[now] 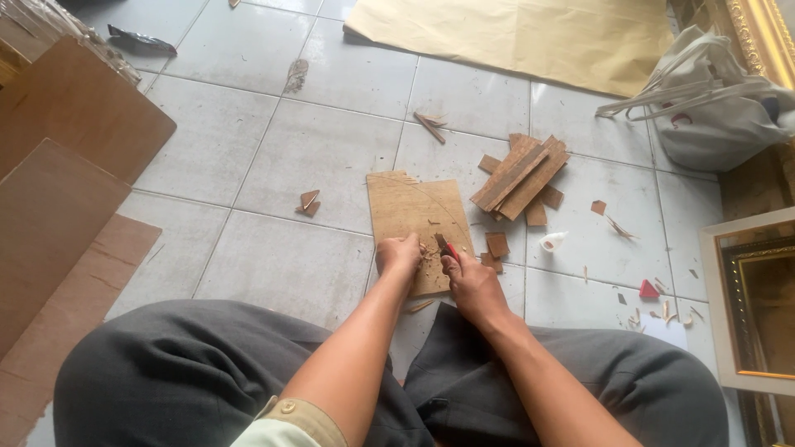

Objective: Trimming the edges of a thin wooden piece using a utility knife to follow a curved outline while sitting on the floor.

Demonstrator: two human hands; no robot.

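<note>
A thin brown board (412, 211) lies flat on the grey tiled floor in front of my crossed legs. My left hand (398, 255) is closed on something small at the board's near edge, amid wood shavings; what it grips is hidden by the fingers. My right hand (469, 280) holds a red-handled cutter (447, 248) with its blade at the same spot, close beside the left hand's fingers.
A stack of wooden strips (520, 175) lies right of the board, with offcuts around it. Large brown boards (58, 174) lean at the left. Tan paper sheet (530, 37) lies far ahead. A white bag (712, 99) and gilt frames (749, 298) are at the right.
</note>
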